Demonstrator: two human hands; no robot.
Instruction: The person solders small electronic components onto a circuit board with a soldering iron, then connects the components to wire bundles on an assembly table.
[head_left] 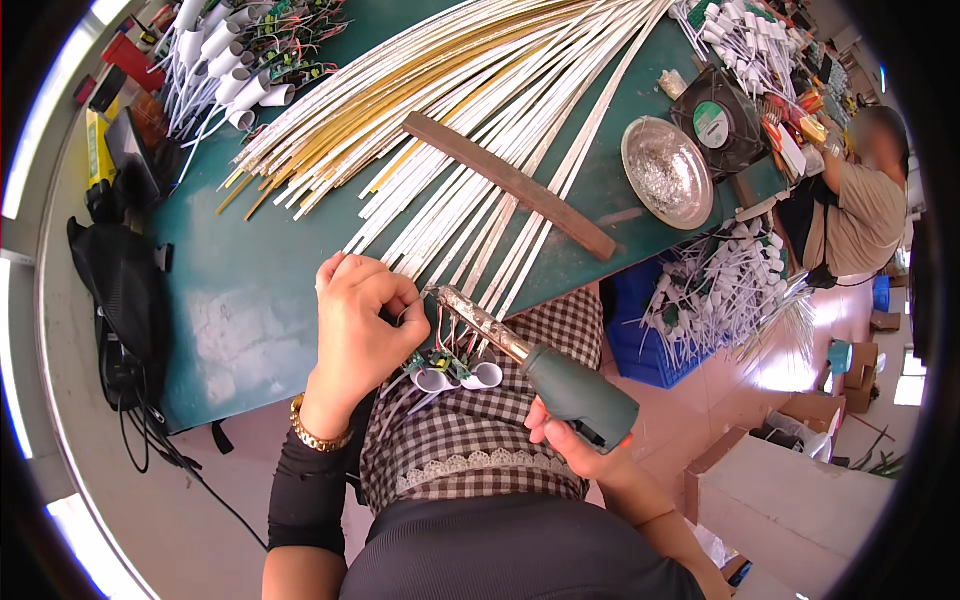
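Observation:
My right hand (572, 442) is wrapped round the green handle of a soldering gun (578, 392). Its long metal barrel points up and left, with the tip close to my left fingertips. My left hand (365, 312) is closed in a pinch at the ends of thin white strips (445, 222); what lies between the fingers is hidden. Just below the tip, small green circuit boards (440, 360) with thin wires hang at the table edge. White plastic cups (483, 376) are joined to them, resting over my checked apron (530, 440).
A dark bar (510, 183) lies across the strips on the green table (250, 320). To the right are a metal dish (668, 172) and a black fan (715, 120). A blue crate (640, 345) of white parts stands beside the table; another person (865, 200) is at far right.

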